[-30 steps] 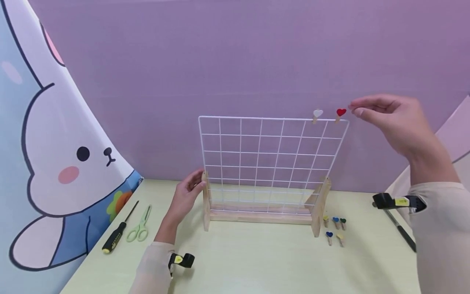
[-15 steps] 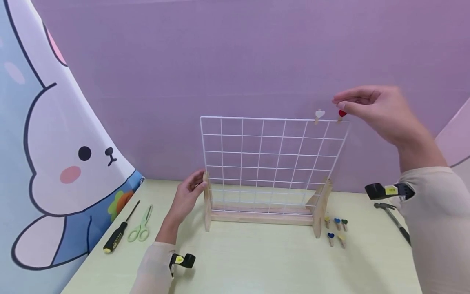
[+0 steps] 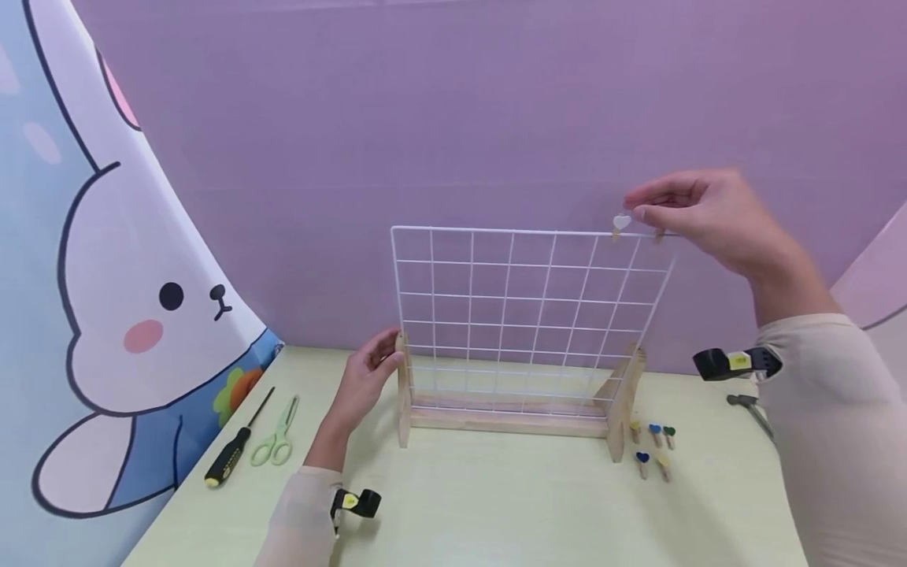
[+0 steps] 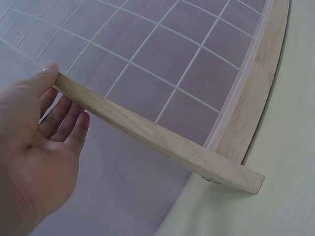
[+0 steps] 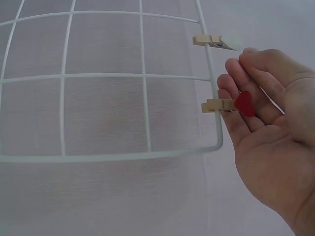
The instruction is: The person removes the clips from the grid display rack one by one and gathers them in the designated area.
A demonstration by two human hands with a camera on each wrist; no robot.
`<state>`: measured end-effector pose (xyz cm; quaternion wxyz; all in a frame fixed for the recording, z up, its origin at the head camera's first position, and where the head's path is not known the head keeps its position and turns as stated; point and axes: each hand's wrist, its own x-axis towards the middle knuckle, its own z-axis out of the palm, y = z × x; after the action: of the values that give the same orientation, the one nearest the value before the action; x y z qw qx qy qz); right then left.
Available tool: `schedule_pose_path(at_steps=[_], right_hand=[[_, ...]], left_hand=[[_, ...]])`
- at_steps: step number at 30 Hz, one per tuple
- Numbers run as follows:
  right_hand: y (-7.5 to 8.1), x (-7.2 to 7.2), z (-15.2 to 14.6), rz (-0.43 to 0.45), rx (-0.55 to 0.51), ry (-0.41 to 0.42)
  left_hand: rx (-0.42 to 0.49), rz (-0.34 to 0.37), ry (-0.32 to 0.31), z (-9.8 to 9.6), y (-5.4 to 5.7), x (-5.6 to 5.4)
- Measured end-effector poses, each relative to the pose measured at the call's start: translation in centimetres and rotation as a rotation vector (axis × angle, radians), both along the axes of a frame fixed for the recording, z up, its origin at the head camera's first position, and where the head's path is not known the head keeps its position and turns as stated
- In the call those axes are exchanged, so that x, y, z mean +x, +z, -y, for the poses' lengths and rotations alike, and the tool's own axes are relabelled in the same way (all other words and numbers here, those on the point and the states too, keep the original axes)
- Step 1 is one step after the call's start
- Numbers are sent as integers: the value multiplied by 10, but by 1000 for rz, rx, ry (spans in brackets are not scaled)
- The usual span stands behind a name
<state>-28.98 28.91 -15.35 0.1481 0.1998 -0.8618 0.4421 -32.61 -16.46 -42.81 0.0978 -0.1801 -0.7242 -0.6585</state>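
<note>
A white wire grid panel (image 3: 524, 295) stands upright in a wooden base (image 3: 506, 421). My left hand (image 3: 364, 382) grips the top of the base's left upright (image 4: 147, 132), thumb on one side and fingers on the other. On the panel's top wire, near the right corner, sit two small wooden clothespins: one with a white heart (image 3: 621, 222), one with a red heart (image 5: 244, 103). My right hand (image 3: 701, 209) hovers at these, its loosely curved fingertips just beside the white-heart clothespin and apart from it. In the head view this hand hides the red heart.
Several heart clothespins (image 3: 642, 458) lie on the table right of the base. A hammer (image 3: 751, 409) lies farther right, partly behind my right sleeve. On the left are a screwdriver (image 3: 230, 455) and green scissors (image 3: 276, 441). A purple backdrop (image 3: 425, 118) rises behind.
My right hand has moved left along the panel's top, from beside the red-heart clothespin to beside the white-heart one. The left hand keeps its grip on the upright.
</note>
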Motion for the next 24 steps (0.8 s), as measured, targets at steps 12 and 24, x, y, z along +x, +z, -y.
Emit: schedule_pose_path(at_steps=[12, 24], right_hand=[[-5, -4, 6, 25, 69, -14], [-10, -3, 6, 17, 84, -74]], left_hand=[[11, 4, 1, -1, 1, -1], [-7, 2, 1, -1, 1, -1]])
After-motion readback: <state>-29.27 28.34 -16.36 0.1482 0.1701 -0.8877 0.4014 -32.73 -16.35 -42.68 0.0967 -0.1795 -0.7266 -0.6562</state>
